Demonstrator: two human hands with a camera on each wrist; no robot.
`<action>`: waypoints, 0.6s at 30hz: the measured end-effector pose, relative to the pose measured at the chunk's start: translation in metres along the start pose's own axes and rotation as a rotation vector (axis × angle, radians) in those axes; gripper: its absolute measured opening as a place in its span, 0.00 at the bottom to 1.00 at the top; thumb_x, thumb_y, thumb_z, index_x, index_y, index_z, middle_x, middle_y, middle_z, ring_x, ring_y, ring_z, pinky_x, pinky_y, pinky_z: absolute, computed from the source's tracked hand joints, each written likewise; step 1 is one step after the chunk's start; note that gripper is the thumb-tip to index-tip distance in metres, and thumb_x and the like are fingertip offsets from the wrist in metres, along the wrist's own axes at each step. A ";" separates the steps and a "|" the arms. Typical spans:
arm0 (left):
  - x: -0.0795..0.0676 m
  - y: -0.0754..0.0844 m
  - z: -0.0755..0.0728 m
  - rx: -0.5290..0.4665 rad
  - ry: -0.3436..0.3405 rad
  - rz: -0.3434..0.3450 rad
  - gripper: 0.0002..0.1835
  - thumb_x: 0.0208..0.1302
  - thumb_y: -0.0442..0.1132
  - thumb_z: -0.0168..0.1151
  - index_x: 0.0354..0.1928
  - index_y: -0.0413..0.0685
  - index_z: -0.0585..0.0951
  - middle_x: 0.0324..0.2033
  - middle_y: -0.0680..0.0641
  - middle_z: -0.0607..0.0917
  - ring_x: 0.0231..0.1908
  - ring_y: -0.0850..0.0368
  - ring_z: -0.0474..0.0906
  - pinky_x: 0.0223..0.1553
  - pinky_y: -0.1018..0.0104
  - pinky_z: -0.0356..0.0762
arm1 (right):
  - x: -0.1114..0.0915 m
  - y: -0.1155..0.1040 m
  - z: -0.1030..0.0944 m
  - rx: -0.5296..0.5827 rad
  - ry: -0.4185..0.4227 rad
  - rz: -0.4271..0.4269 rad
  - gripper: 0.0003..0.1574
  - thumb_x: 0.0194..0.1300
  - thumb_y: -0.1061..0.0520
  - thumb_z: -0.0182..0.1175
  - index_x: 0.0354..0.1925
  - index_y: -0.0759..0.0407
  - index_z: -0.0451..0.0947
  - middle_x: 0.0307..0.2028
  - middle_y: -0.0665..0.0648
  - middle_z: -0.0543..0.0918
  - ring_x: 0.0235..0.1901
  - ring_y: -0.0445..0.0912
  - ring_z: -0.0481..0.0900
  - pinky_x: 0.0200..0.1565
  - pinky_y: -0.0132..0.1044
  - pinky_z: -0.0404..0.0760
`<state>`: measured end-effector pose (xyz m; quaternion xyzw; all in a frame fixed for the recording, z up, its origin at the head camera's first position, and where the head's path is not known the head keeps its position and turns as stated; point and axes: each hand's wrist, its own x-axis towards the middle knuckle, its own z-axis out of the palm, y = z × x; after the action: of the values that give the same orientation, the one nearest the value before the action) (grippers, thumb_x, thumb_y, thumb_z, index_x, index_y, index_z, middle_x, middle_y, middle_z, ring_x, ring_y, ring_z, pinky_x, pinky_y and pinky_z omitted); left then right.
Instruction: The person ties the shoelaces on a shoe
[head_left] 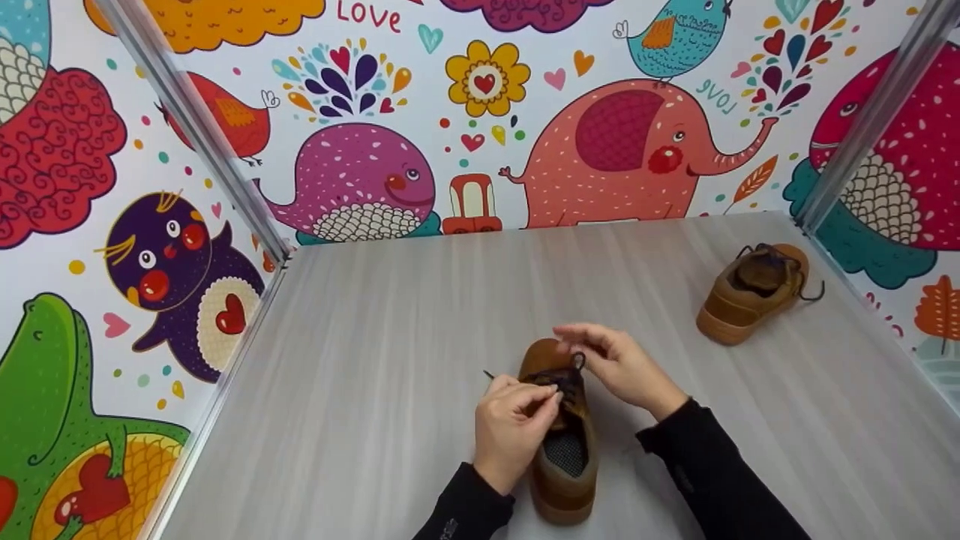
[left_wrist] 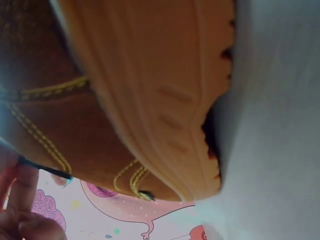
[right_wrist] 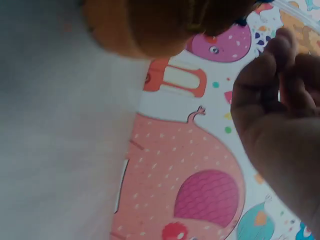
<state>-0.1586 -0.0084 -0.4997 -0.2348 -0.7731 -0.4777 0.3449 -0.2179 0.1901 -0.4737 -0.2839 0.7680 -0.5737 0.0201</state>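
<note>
A brown shoe with a tan sole stands in front of me, toe pointing away. Its dark shoelace rises in a small loop beside my right thumb, and one lace end sticks out to the left. My left hand pinches the lace over the tongue between thumb and index finger. Over the toe is my right hand, fingers bent and thumb beside the loop; whether it grips the lace is hidden. The left wrist view shows the sole and yellow stitching close up.
A second brown shoe with loose dark laces stands at the back right of the grey wood-grain table. Panels printed with cartoon animals border the table at the back and sides, joined by metal corner posts.
</note>
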 end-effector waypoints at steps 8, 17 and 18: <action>0.005 0.000 -0.005 0.027 -0.051 -0.030 0.05 0.51 0.36 0.72 0.32 0.51 0.89 0.29 0.60 0.87 0.28 0.65 0.72 0.30 0.78 0.68 | -0.021 -0.006 -0.002 0.239 -0.030 0.086 0.14 0.61 0.60 0.65 0.43 0.67 0.81 0.38 0.63 0.84 0.36 0.46 0.82 0.39 0.38 0.82; 0.008 0.002 -0.008 0.066 -0.101 0.045 0.05 0.49 0.33 0.72 0.30 0.49 0.89 0.27 0.57 0.87 0.26 0.62 0.73 0.31 0.76 0.68 | -0.025 -0.003 0.005 0.214 0.027 0.078 0.12 0.64 0.60 0.62 0.42 0.68 0.80 0.35 0.63 0.84 0.33 0.47 0.81 0.36 0.39 0.81; 0.008 0.002 -0.008 0.069 -0.112 0.042 0.04 0.50 0.33 0.71 0.30 0.50 0.89 0.27 0.58 0.87 0.26 0.62 0.73 0.31 0.76 0.69 | -0.025 -0.002 0.005 0.191 0.029 0.081 0.12 0.64 0.59 0.62 0.43 0.67 0.80 0.35 0.62 0.84 0.32 0.48 0.81 0.36 0.39 0.82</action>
<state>-0.1597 -0.0150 -0.4904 -0.2654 -0.8022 -0.4294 0.3190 -0.1942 0.1967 -0.4806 -0.2410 0.7208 -0.6472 0.0592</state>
